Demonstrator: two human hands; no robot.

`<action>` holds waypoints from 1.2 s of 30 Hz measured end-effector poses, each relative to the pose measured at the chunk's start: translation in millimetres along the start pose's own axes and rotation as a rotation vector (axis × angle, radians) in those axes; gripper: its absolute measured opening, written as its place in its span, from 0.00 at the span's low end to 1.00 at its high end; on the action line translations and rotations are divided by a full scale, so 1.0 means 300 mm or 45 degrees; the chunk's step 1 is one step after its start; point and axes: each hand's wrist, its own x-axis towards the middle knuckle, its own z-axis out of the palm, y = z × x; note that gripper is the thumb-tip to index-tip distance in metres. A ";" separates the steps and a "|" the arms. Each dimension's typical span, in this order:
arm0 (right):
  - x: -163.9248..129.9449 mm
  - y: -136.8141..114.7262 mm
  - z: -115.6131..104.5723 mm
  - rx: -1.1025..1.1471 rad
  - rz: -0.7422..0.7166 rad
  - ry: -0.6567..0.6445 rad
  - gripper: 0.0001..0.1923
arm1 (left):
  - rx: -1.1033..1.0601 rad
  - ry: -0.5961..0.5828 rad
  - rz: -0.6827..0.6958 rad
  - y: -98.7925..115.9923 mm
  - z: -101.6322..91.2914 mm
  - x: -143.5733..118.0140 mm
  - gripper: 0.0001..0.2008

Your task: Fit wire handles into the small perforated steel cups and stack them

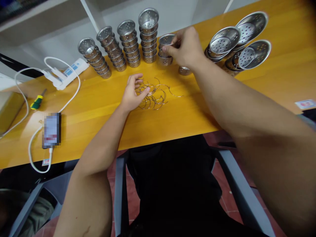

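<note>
A: Right hand (186,46) stretched far across the worktop (98,108), thumb and fingers pinched on the rim of the top perforated cup (166,40) of a short stack (165,54).

B: Grip narrow, then?

A: Narrow, closed on that rim. Held at the edge, probably to lift or seat one cup without disturbing those under it.

B: And the left hand (133,93)?

A: Resting palm down near the middle of the worktop, fingers loosely spread over a tangle of thin wire rings (154,95). Touching them, not clearly clamped on any one; grip half open.

B: Rings kept central for easy reach, likely.

A: Likely. Taller stacks of cups (128,46) lined up along the far edge, leaning slightly, just left of the short stack. One lone small cup (184,70) lying beside the right wrist.

B: Anything on the right side?

A: Wider strainer bowls (238,42) nested and tipped over, well apart from the rings.

B: Left side?

A: Power strip (70,70) with a white cable (32,144) running to a phone (51,130), and a screwdriver (37,102), all clear of the hands.
</note>
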 end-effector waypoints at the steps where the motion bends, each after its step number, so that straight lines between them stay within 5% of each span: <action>1: -0.035 -0.022 -0.003 0.091 -0.017 0.004 0.28 | -0.002 0.005 -0.018 -0.002 0.003 0.001 0.45; 5: -0.182 -0.112 0.044 0.539 -0.205 -0.167 0.34 | -0.039 0.015 -0.054 0.009 0.009 0.012 0.59; 8: -0.249 -0.143 0.128 0.743 -0.303 -0.201 0.45 | -0.106 0.052 -0.069 0.024 0.002 0.020 0.59; 12: -0.258 -0.123 0.203 0.867 -0.329 -0.234 0.46 | -0.095 0.056 -0.082 0.052 -0.019 0.031 0.56; 18: -0.236 -0.081 0.179 0.908 -0.318 -0.278 0.45 | -0.083 0.082 -0.112 0.104 -0.031 0.056 0.57; 36: -0.252 -0.047 0.199 0.957 -0.368 -0.359 0.48 | -0.059 0.039 -0.054 0.086 -0.035 0.030 0.57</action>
